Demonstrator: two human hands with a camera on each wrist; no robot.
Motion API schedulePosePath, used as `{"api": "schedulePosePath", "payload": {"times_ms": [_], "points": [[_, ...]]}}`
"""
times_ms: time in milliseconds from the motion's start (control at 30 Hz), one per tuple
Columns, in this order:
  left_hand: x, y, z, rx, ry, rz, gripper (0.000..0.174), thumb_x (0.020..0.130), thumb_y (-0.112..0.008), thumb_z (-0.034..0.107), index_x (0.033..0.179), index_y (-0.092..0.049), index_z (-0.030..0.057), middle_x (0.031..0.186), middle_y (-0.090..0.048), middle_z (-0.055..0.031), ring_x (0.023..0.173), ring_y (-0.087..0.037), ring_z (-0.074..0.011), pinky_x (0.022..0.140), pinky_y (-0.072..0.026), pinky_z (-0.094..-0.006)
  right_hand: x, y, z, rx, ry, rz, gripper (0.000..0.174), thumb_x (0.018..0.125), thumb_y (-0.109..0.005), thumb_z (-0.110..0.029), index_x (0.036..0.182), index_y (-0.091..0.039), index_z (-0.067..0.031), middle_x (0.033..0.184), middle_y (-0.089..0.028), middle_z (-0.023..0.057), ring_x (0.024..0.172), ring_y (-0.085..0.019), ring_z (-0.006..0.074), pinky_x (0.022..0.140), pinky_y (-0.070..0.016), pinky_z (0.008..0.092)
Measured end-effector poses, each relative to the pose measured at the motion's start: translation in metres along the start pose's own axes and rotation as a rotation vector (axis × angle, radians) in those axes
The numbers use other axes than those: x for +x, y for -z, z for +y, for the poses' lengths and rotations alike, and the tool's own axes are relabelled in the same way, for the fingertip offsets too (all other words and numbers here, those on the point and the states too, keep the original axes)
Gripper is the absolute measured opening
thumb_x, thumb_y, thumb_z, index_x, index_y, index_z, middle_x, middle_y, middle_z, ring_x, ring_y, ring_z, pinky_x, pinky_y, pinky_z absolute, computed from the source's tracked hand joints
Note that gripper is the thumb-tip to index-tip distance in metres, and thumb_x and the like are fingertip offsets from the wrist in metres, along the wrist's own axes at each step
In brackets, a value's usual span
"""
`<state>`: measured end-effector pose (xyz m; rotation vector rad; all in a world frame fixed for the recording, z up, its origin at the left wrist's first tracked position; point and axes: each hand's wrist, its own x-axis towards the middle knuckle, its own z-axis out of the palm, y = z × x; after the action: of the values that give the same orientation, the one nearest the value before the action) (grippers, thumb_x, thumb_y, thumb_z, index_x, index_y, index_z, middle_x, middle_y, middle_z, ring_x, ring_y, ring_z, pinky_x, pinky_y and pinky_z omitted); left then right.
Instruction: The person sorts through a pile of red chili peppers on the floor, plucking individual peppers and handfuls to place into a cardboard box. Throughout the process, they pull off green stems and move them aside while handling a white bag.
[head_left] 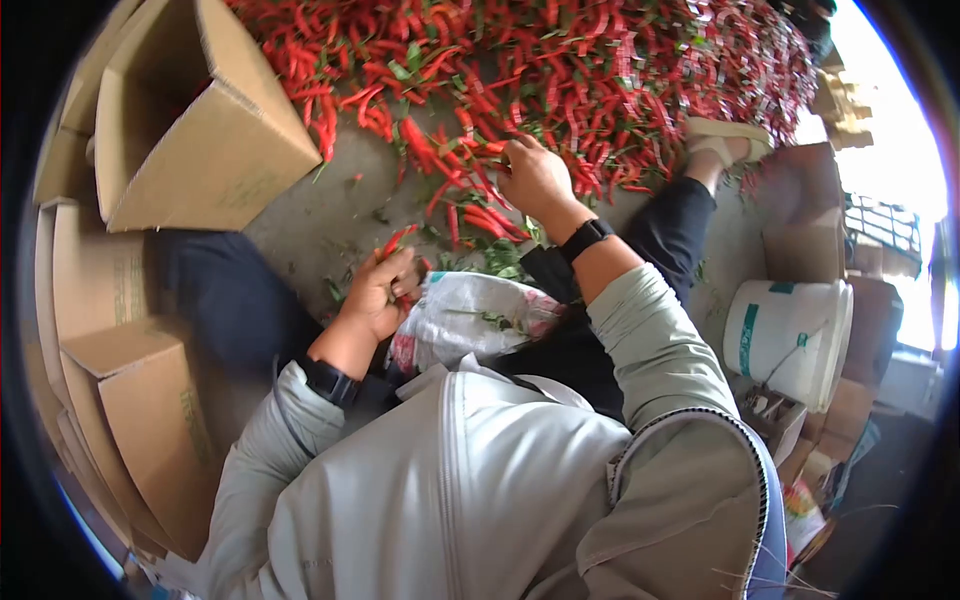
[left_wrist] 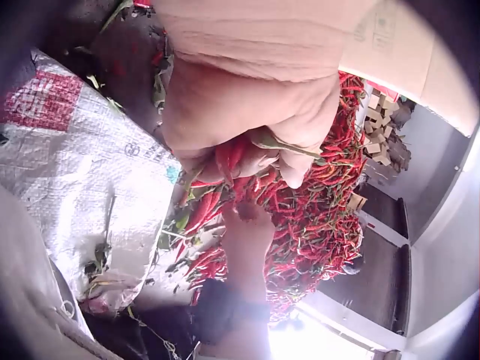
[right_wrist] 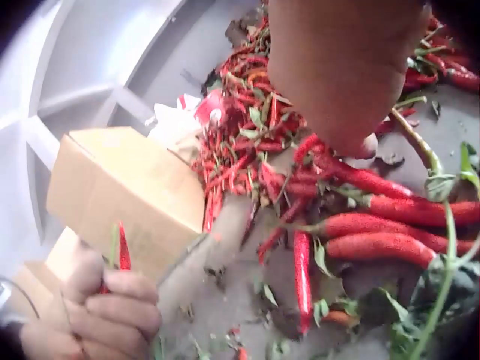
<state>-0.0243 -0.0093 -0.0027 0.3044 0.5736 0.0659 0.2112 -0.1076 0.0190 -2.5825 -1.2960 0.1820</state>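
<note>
My left hand (head_left: 378, 290) grips red chili peppers, with a red tip (head_left: 399, 240) poking up past the thumb. In the left wrist view a chili pepper (left_wrist: 231, 156) and a green stem show under its curled fingers. Ahead and to the right, my right hand (head_left: 540, 180) reaches to the near edge of a big chili heap (head_left: 560, 60). Its fingers are bent, pinching a red chili pepper (right_wrist: 306, 148) in the right wrist view; the fingertips are partly hidden. Several loose chili peppers (right_wrist: 382, 225) lie just below that hand. A white woven sack (head_left: 470, 310) lies across the lap.
An open cardboard box (head_left: 220, 150) stands at the left of the heap, with more cartons (head_left: 140, 400) beside the left leg. On the right are a white bucket (head_left: 790, 335) and a brown box (head_left: 805, 210). Green leaves (head_left: 503, 257) and scraps litter the concrete floor (head_left: 345, 190).
</note>
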Motion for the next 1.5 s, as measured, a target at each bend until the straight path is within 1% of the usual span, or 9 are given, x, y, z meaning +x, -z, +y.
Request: {"api": "schedulePosePath", "payload": {"times_ms": [333,667,767,800,967,1200,1333,1433,1500], "points": [[0.005,-0.109,0.001,0.133,0.019,-0.282,0.017,0.083,-0.059,0.018,0.071,-0.048,0.0128,0.060,-0.040,0.0050,0.046,-0.035,-0.0042,0.051,-0.0336,-0.0215,-0.118,0.081,0.043,1.966,-0.530,0.199,0.005,0.079,-0.059,-0.008,0.080,-0.055,-0.0062,0.065,-0.053,0.0004,0.054,-0.050,0.0096,0.048,-0.0398,0.0226],[0.000,-0.200,-0.047,0.289,0.151,-0.313,0.015,0.086,-0.055,0.021,0.077,-0.049,0.0112,0.060,-0.040,0.0041,0.046,-0.035,-0.0040,0.050,-0.0374,-0.0215,-0.278,0.263,0.210,1.737,-0.420,1.233,0.006,0.079,-0.053,-0.007,0.084,-0.054,-0.0037,0.065,-0.051,0.0023,0.058,-0.050,0.0113,0.050,-0.0408,0.0227],[0.001,-0.204,-0.058,0.273,0.181,-0.299,0.016,0.085,-0.057,0.021,0.076,-0.049,0.0113,0.061,-0.040,0.0039,0.046,-0.036,-0.0042,0.050,-0.0375,-0.0217,-0.345,0.312,0.322,1.947,-0.030,1.224,0.011,0.085,-0.050,-0.016,0.078,-0.050,-0.0075,0.066,-0.052,0.0028,0.057,-0.049,0.0123,0.050,-0.0403,0.0215],[0.001,-0.205,-0.061,0.257,0.194,-0.299,0.016,0.085,-0.057,0.021,0.075,-0.049,0.0113,0.061,-0.041,0.0039,0.046,-0.036,-0.0043,0.050,-0.0375,-0.0218,-0.328,0.326,0.275,1.668,-0.371,1.788,0.012,0.085,-0.050,-0.018,0.079,-0.050,-0.0073,0.067,-0.051,0.0034,0.060,-0.050,0.0145,0.053,-0.0408,0.0253],[-0.004,-0.209,-0.064,0.269,0.179,-0.322,0.011,0.085,-0.057,0.019,0.080,-0.051,0.0113,0.062,-0.041,0.0040,0.047,-0.036,-0.0042,0.050,-0.0362,-0.0218,-0.295,0.270,0.286,1.816,-0.220,1.375,0.010,0.084,-0.049,-0.015,0.082,-0.051,-0.0055,0.071,-0.054,0.0074,0.062,-0.050,0.0172,0.052,-0.0381,0.0276],[-0.007,-0.167,-0.033,0.207,0.088,-0.289,0.006,0.086,-0.055,0.018,0.084,-0.051,0.0130,0.062,-0.040,0.0043,0.047,-0.037,-0.0048,0.051,-0.0354,-0.0216,-0.159,0.160,0.121,1.963,-0.293,0.516,0.010,0.082,-0.052,-0.006,0.092,-0.053,-0.0041,0.075,-0.057,0.0066,0.063,-0.056,0.0159,0.056,-0.0466,0.0268],[-0.009,-0.113,-0.006,0.051,0.054,-0.174,0.015,0.086,-0.055,0.018,0.074,-0.048,0.0144,0.062,-0.042,0.0044,0.048,-0.039,-0.0044,0.051,-0.0366,-0.0216,-0.100,0.085,0.047,1.416,-0.123,0.105,0.019,0.079,-0.057,-0.007,0.098,-0.056,-0.0008,0.077,-0.059,0.0066,0.069,-0.059,0.0168,0.060,-0.0471,0.0258],[-0.010,-0.080,0.007,-0.038,0.017,-0.096,0.015,0.086,-0.055,0.018,0.074,-0.048,0.0146,0.062,-0.042,0.0042,0.048,-0.039,-0.0043,0.051,-0.0363,-0.0216,-0.075,0.040,0.016,1.429,-0.457,-0.219,0.030,0.075,-0.061,-0.012,0.102,-0.056,0.0002,0.082,-0.060,0.0090,0.079,-0.059,0.0173,0.067,-0.0471,0.0264],[-0.006,-0.064,0.016,-0.082,-0.009,-0.060,0.015,0.086,-0.056,0.018,0.073,-0.048,0.0146,0.062,-0.042,0.0042,0.048,-0.039,-0.0044,0.051,-0.0359,-0.0215,-0.064,0.013,0.009,0.634,-0.251,-0.245,0.040,0.071,-0.065,-0.023,0.102,-0.056,-0.0001,0.089,-0.059,0.0120,0.087,-0.058,0.0214,0.072,-0.0467,0.0295]]}}
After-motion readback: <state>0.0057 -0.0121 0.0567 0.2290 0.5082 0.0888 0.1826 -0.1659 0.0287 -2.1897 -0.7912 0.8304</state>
